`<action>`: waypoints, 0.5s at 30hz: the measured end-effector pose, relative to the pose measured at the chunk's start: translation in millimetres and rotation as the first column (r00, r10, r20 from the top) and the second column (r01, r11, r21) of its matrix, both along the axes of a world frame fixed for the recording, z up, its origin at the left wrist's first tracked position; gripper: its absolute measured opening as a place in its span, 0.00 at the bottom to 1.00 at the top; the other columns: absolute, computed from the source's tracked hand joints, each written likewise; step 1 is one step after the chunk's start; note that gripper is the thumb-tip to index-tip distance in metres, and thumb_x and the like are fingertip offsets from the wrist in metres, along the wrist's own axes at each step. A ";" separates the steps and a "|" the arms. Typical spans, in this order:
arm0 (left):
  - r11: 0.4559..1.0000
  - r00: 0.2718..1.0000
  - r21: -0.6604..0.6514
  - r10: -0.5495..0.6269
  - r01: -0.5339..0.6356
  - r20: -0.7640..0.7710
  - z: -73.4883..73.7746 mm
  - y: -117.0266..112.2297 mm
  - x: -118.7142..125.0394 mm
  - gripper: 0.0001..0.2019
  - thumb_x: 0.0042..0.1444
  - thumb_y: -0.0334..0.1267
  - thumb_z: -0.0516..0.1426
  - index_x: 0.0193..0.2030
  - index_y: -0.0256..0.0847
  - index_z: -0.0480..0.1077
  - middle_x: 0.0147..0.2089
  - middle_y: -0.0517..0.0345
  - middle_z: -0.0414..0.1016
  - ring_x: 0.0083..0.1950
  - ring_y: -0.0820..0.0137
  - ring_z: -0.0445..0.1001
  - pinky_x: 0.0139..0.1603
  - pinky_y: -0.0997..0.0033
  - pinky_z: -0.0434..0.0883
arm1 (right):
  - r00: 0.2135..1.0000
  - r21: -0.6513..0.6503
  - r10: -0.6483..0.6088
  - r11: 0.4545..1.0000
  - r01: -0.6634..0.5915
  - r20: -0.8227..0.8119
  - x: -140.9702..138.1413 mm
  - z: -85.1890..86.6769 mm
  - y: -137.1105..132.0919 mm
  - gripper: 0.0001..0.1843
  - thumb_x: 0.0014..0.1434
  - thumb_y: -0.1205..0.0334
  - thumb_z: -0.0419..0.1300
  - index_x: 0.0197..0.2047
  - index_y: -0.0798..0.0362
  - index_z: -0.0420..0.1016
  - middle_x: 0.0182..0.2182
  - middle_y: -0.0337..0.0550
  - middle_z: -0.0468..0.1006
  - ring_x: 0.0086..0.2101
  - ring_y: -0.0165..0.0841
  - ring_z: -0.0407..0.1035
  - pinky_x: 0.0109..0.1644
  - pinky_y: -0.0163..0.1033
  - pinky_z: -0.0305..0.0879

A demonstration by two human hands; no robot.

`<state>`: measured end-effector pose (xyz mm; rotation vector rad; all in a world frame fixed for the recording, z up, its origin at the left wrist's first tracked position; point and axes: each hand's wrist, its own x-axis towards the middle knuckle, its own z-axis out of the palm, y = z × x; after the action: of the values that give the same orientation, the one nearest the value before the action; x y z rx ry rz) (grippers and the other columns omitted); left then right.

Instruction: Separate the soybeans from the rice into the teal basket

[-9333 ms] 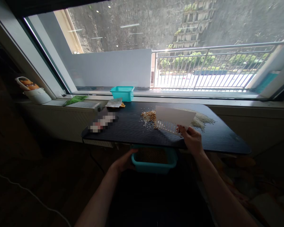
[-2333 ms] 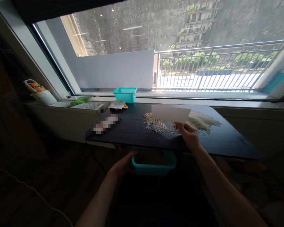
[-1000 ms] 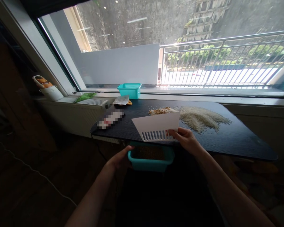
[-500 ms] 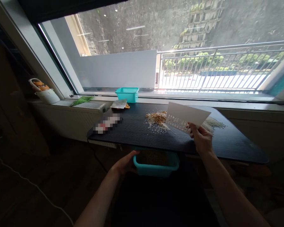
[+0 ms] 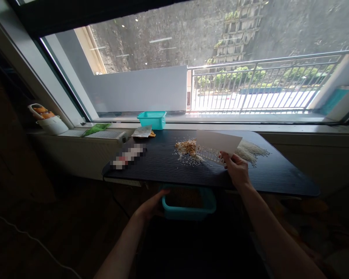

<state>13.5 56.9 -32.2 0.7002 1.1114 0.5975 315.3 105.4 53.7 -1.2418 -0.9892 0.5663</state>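
My right hand [image 5: 237, 167] is closed on a white card [image 5: 219, 142] with a row of cut-out slots along its lower edge. The card is held tilted above the dark table. Just left of it lies a mixed pile of yellow kernels [image 5: 186, 146] and white grains; the card hides part of that pile. Behind my right hand spreads a heap of white, rice-like grains [image 5: 251, 151]. Below the table's front edge, my left hand [image 5: 152, 203] grips the left end of a turquoise tub [image 5: 189, 214]. Brownish contents, too dark to name, lie inside the tub.
A second turquoise tub [image 5: 152, 120] stands at the table's back edge, beside a paper packet [image 5: 142, 131]. A blurred-out item [image 5: 128, 157] lies on the left of the dark table [image 5: 159, 170]. A white basket [image 5: 52, 124] and green cloth [image 5: 97, 129] rest on the radiator.
My right hand has brought the card a little left, toward the kernel pile, and the card is less tilted. My left hand still holds the tub. The whole view has shifted slightly.
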 end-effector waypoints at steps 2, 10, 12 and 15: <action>1.000 1.000 -0.001 0.002 -0.002 0.002 -0.5 -0.1 0.0 0.24 0.48 0.53 0.58 0.49 0.41 0.70 0.50 0.48 0.74 0.50 0.56 0.72 0.43 0.55 0.73 | 1.000 -0.007 0.010 1.000 -0.010 0.019 -0.5 0.3 -0.4 0.19 0.44 0.45 0.64 0.27 0.55 0.77 0.17 0.37 0.71 0.17 0.25 0.56 0.18 0.32 0.55; 1.000 1.000 -0.002 0.003 -0.003 0.001 -0.8 0.2 0.2 0.25 0.48 0.53 0.59 0.50 0.43 0.70 0.52 0.49 0.72 0.51 0.56 0.71 0.42 0.56 0.74 | 0.994 -0.003 0.025 1.000 -0.025 0.107 -8.9 10.1 9.8 0.21 0.45 0.43 0.62 0.26 0.55 0.76 0.17 0.37 0.69 0.19 0.27 0.57 0.20 0.34 0.54; 1.000 1.000 -0.004 0.006 -0.006 0.000 -1.0 0.5 0.3 0.25 0.48 0.53 0.59 0.50 0.43 0.69 0.53 0.49 0.72 0.52 0.56 0.71 0.42 0.56 0.74 | 0.990 -0.004 0.031 1.000 -0.031 0.135 -10.6 12.7 12.6 0.21 0.45 0.43 0.62 0.24 0.54 0.76 0.15 0.35 0.66 0.18 0.26 0.55 0.20 0.34 0.53; 1.000 1.000 -0.007 0.012 -0.012 -0.004 -0.9 0.5 0.3 0.25 0.48 0.53 0.58 0.51 0.43 0.69 0.52 0.49 0.72 0.52 0.56 0.71 0.42 0.56 0.74 | 0.984 -0.017 0.055 0.998 -0.053 0.170 -11.8 16.7 13.1 0.19 0.45 0.44 0.63 0.23 0.54 0.76 0.15 0.35 0.66 0.18 0.27 0.56 0.21 0.34 0.53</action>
<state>13.8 57.4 -33.1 0.6896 1.1214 0.6021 303.5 118.5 70.4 -1.2936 -1.1678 0.5150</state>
